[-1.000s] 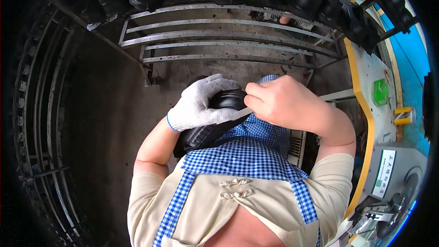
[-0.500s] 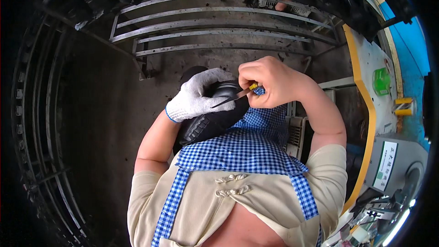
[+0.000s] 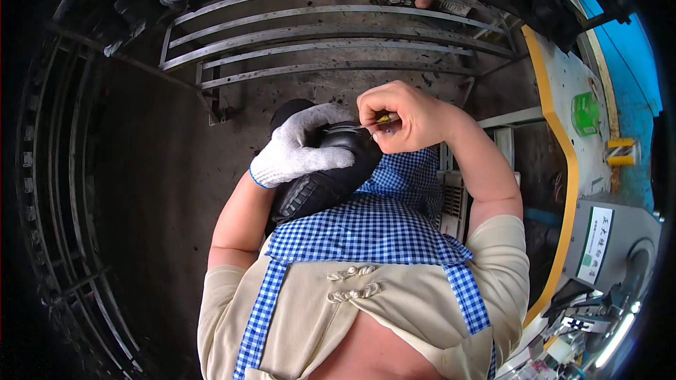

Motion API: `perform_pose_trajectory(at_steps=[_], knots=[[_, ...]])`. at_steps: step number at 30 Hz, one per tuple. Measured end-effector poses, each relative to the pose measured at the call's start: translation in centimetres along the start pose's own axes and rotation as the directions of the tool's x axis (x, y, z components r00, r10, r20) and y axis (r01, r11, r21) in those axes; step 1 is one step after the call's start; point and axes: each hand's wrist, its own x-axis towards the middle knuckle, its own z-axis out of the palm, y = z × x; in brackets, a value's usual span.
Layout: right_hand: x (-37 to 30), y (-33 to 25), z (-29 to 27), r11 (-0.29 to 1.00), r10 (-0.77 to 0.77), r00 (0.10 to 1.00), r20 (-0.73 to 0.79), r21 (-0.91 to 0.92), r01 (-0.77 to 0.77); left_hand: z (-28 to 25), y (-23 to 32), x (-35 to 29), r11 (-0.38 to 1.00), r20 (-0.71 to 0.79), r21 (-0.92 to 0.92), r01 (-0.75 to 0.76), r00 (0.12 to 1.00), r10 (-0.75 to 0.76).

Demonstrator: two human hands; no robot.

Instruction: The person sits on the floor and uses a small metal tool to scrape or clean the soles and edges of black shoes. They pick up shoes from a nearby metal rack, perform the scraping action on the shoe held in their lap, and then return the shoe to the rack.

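Shifting thin tool point(image 3: 345, 128) (prob. blade) up shoe point(image 3: 341, 183) w/ R hand point(image 3: 407, 117).

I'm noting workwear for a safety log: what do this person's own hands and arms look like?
The left hand wears a whitish knit glove with a blue-edged cuff. The right hand is ungloved, with no watch or bracelet showing. Both forearms are bare below short, cream-coloured sleeves. No markings are visible on the sleeves.

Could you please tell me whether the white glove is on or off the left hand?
On: the white glove covers the left hand holding the black shoe, its blue-edged cuff below the fingers.
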Motion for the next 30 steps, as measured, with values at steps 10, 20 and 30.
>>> perform_pose_trajectory(at_steps=[10, 20, 30], knots=[[0.8, -1.3, -2.7, 0.877, -0.128, 0.970, -0.208, -0.480, 0.013, 0.0, 0.5, -0.6, 0.998, -0.056, -0.060, 0.007, 0.998, -0.010], [-2.5, -2.8, 2.3, 0.946, -0.049, 0.948, -0.316, -0.319, -0.058, -0.7, 0.6, -1.7, 0.991, -0.217, -0.124, -0.045, 0.976, 0.017], [-2.8, -4.5, 4.9, 0.702, -0.116, 0.915, -0.387, -0.683, -0.200, 0.2, 0.9, -2.5, 0.996, -0.291, 0.079, -0.047, 0.954, 0.068]])
